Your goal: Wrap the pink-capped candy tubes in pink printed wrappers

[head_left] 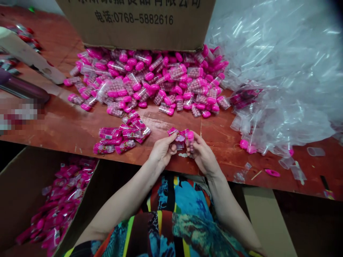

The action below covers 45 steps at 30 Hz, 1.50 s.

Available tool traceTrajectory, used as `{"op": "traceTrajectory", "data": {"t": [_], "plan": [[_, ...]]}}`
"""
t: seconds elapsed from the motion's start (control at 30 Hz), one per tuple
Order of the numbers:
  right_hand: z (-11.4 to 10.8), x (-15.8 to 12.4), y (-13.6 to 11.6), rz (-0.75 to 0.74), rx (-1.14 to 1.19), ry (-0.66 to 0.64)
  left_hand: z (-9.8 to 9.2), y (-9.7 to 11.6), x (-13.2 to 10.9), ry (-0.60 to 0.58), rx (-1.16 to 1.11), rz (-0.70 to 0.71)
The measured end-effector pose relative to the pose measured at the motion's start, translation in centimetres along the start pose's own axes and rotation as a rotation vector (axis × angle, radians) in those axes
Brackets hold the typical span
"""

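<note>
cardboard box (139, 21) | clear plastic heap (289, 71) | floor box w/ pink packs (16, 185)

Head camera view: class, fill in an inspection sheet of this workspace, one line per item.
Surface: red-brown wooden table, scuffed.
Job's things: left hand and right hand together hold a pink wrapper and a pink-capped vial; wrapped packs lie to the left.
Clutter: heap of filled vials; clear plastic bags; loose pink cap.
Fingers: both hands' fingers pinch the items.
Cables: nothing seen.
Surroundings: printed carton behind the heap; box of wrapped packs below left.
</note>
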State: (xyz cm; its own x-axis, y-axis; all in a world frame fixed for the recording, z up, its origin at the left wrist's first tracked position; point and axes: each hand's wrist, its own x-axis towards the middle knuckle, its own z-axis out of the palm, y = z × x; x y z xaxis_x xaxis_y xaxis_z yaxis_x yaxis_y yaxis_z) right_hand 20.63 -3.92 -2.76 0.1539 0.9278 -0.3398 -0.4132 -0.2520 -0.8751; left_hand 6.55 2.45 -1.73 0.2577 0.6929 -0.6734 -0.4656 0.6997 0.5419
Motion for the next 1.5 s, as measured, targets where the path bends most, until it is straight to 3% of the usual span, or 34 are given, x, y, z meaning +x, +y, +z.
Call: {"op": "traceTrajectory", "data": {"t": [0.13, 0.37, 0.83, 1.0, 1.13, 1.3, 1.5], "plan": [[0.7, -1.3, 0.6, -0.12, -0.234, 0.133, 0.4, -0.1, -0.2, 0.021, -0.034, 0.039], [2.2, -1.7, 2.0, -0.242, -0.224, 0.253, 0.4, -0.2, -0.3, 0.055, -0.076, 0.083], [3.1, -2.3, 2.5, -0.076, -0.083, 0.104, -0.1, -0.6, -0.4, -0.088, 0.043, 0.103], [2.2, -2.1, 2.7, -0.223, -0.289, 0.104, -0.2, -0.7, -0.6, -0.236, 0.086, -0.032], [1.6, -2.1, 2.7, -0.306, -0.529, 0.088, -0.2, -1.0, -0.7, -0.286, 0.101, -0.067], [1.8, -2.4, 2.2, -0.108, -0.155, -0.046, -0.1, -0.3, -0.9, -0.293, 0.086, -0.003], [1.7, -2.6, 1.7, 0.118, 0.13, -0.16, -0.5, 0.5, -0.9, -0.281, 0.243, 0.002]]}}
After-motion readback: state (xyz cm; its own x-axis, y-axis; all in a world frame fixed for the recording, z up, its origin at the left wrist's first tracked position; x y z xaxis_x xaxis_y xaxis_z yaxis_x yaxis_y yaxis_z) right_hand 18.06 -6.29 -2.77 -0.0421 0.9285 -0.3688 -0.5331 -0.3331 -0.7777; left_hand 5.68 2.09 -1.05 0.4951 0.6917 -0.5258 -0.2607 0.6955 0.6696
